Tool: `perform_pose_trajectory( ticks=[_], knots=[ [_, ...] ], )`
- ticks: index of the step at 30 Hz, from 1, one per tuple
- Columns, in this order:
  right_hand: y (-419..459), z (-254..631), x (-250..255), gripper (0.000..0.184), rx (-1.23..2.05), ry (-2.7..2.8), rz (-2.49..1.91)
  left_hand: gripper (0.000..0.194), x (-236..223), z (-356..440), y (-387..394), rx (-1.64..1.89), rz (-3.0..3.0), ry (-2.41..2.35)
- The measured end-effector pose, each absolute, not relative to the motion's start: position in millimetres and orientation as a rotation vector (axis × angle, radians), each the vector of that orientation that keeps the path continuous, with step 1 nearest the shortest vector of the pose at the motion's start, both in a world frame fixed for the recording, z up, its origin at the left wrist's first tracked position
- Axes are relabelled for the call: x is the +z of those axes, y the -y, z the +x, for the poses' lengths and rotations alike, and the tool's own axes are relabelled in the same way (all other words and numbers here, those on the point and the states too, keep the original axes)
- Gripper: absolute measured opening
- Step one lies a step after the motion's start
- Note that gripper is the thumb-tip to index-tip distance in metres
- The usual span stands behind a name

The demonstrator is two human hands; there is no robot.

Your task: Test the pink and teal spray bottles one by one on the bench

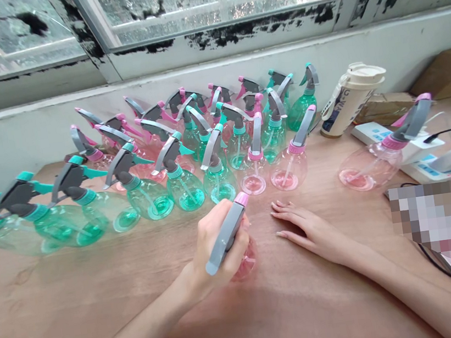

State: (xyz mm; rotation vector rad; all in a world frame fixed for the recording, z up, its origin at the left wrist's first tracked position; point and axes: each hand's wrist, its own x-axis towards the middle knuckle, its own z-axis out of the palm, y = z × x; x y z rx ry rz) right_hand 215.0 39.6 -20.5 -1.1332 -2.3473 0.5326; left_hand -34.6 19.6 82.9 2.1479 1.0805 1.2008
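Note:
My left hand is wrapped round the neck of a pink spray bottle with a grey trigger head and pink nozzle. That bottle stands near the middle of the wooden table, its neck hidden behind my fingers. To its right, my right hand rests on the tabletop with fingers stretched out, holding nothing. Just beyond the hands stand two clear pink spray bottles and, to their left, a row of green spray bottles. Another pink spray bottle stands alone at the right.
Behind the front row are several more pink and green bottles, with a green spray bottle at the back. A cream tumbler, white power strips, cables and a cardboard box are at right. A blurred-out device lies nearer. A window wall borders the table.

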Motion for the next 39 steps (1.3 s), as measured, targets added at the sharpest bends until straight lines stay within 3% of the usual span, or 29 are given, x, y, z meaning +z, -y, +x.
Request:
perform_pose_trajectory(
  ticks=[9,39],
  knots=[
    [-39.8,215.0,-20.8,0.043,0.525,2.380,-1.148,0.024,74.4,-33.9,-17.4,1.246,2.150,-1.104],
    [-40.4,216.5,-24.5,0.044,0.517,2.382,-1.137,0.021,76.4,-32.4,-17.1,1.192,2.074,-1.129]
  ],
)
